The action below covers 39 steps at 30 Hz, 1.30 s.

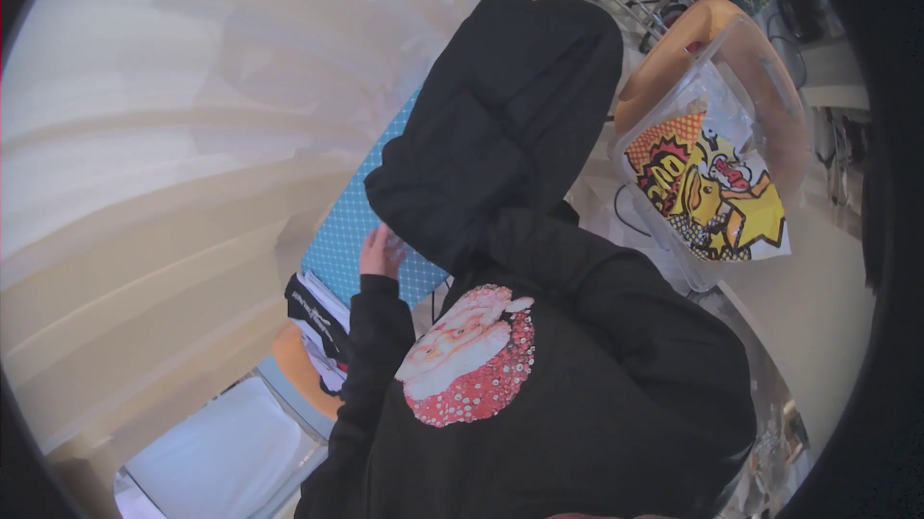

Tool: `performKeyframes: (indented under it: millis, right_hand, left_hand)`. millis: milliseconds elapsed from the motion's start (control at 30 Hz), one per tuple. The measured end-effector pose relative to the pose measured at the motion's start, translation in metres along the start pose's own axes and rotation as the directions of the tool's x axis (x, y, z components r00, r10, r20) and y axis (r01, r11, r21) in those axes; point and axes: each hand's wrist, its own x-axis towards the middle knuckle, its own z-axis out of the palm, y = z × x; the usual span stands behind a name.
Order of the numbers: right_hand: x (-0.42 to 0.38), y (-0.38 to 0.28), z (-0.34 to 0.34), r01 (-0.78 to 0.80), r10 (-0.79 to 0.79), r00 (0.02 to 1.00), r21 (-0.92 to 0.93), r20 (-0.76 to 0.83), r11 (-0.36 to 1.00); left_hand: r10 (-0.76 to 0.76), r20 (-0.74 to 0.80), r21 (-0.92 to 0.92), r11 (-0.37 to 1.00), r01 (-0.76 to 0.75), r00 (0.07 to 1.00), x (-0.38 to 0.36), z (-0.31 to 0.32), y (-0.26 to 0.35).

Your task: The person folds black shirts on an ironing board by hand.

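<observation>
Black cloth (pixel 510 105) lies draped over a narrow blue patterned board (pixel 356 220), hanging past its right side. My left hand (pixel 382 251) is over the board at the lower left edge of the cloth, its fingers loosely apart and their tips close to the fabric. Whether they touch it is unclear. My right hand does not show; the right sleeve runs up to the black cloth and blends into it. I wear a black top (pixel 597 375) with a red and white print on the chest.
At the right, a clear plastic bin (pixel 698 273) holds a yellow duck-print bag (pixel 712 192), with an orange chair (pixel 784 115) behind it. Folded clothes (pixel 322 322) lie near the board's lower end, above a pale blue surface (pixel 217 452). A pale curtain (pixel 183 182) hangs at the left.
</observation>
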Motion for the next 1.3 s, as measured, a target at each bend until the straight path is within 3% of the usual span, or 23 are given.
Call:
performKeyframes:
  millis: [67,100,133,167,200,233,267,367,467,567,667,867,933,967,1000,1033,1067,1100,1133,1167,1233,1300]
  right_hand:
    - [0.019,0.019,0.002,-0.083,0.080,0.990,-0.027,-0.118,0.996]
    - [0.055,0.040,0.000,-0.410,0.382,0.901,0.116,0.207,0.905]
    - [0.092,0.062,-0.002,-0.705,0.546,0.643,0.136,0.537,0.697]
    - [0.113,0.074,-0.006,-0.904,0.538,0.278,0.027,0.796,0.427]
    - [0.117,0.075,-0.011,-0.971,0.366,-0.113,-0.181,0.924,0.159]
    - [0.120,0.076,-0.015,-0.895,0.074,-0.445,-0.443,0.892,-0.047]
    - [0.114,0.073,-0.024,-0.814,-0.099,-0.562,-0.570,0.821,-0.110]
    - [0.086,0.058,-0.056,-0.928,-0.221,-0.356,-0.372,0.908,-0.033]
    - [0.111,0.065,-0.038,-0.989,-0.335,-0.148,-0.148,0.931,0.024]
    - [0.100,0.055,-0.053,-0.994,-0.431,0.052,0.088,0.901,0.063]
    - [0.041,0.034,-0.092,-0.948,-0.527,0.215,0.306,0.822,0.090]
    - [0.025,0.170,0.167,-0.759,-0.721,0.414,0.648,0.556,0.064]
    - [0.000,0.201,0.204,-0.955,-0.778,0.120,0.286,0.617,0.079]
    - [-0.018,0.212,0.218,-0.978,-0.789,0.044,0.187,0.613,0.091]
    - [-0.042,0.217,0.227,-0.954,-0.713,-0.290,-0.137,0.638,0.265]
    - [-0.065,0.222,0.235,-0.803,-0.581,-0.595,-0.448,0.555,0.393]
    - [-0.077,0.225,0.240,-0.684,-0.498,-0.724,-0.588,0.477,0.431]
    - [-0.080,0.225,0.243,-0.453,-0.523,-0.817,-0.832,0.243,0.322]
    - [-0.082,0.225,0.246,-0.145,-0.576,-0.818,-0.966,-0.005,0.214]
    - [-0.082,0.221,0.249,0.024,-0.613,-0.781,-0.987,-0.119,0.160]
    - [-0.079,0.206,0.251,0.213,-0.732,-0.677,-0.972,-0.075,-0.098]
    - [-0.081,0.195,0.251,0.279,-0.758,-0.652,-0.929,0.001,-0.241]
  left_hand:
    - [-0.189,0.145,-0.207,0.954,0.216,0.971,0.002,0.000,-0.026]
    - [-0.195,0.151,-0.246,0.942,0.228,0.969,0.003,0.005,-0.030]
    - [-0.202,0.160,-0.283,0.928,0.241,0.966,0.004,0.011,-0.034]
    - [-0.207,0.164,-0.305,0.919,0.249,0.965,0.007,0.014,-0.035]
    - [-0.201,0.144,-0.320,0.917,0.238,0.969,0.011,0.017,-0.033]
    - [-0.196,0.127,-0.334,0.914,0.228,0.972,0.014,0.022,-0.032]
    - [-0.195,0.123,-0.348,0.910,0.226,0.973,0.016,0.024,-0.032]
    - [-0.182,0.093,-0.377,0.903,0.204,0.979,0.017,0.020,-0.033]
    - [-0.169,0.078,-0.392,0.901,0.186,0.982,0.018,0.013,-0.033]
    - [-0.143,0.085,-0.397,0.903,0.165,0.986,0.019,0.016,-0.029]
    - [-0.114,0.090,-0.391,0.910,0.140,0.989,0.018,0.018,-0.024]
    - [-0.003,0.005,-0.345,0.939,0.005,1.000,0.018,0.018,-0.008]
    - [0.051,0.011,-0.338,0.940,-0.044,0.999,0.009,0.019,-0.001]
    - [0.063,0.016,-0.337,0.940,-0.054,0.998,0.006,0.020,0.000]
    - [0.081,0.011,-0.345,0.936,-0.072,0.997,0.003,0.020,-0.001]
    - [0.101,0.006,-0.352,0.932,-0.092,0.995,0.001,0.020,-0.001]
    - [0.113,0.008,-0.353,0.930,-0.103,0.994,-0.002,0.019,0.000]
    - [0.125,0.004,-0.355,0.928,-0.115,0.992,-0.003,0.019,0.002]
    - [0.137,0.000,-0.358,0.925,-0.128,0.991,-0.006,0.019,0.003]
    - [0.147,0.001,-0.358,0.923,-0.137,0.989,-0.007,0.019,0.005]
    - [0.176,0.001,-0.342,0.925,-0.165,0.984,-0.009,0.017,0.008]
    - [0.188,-0.001,-0.344,0.922,-0.177,0.982,-0.016,0.012,0.011]
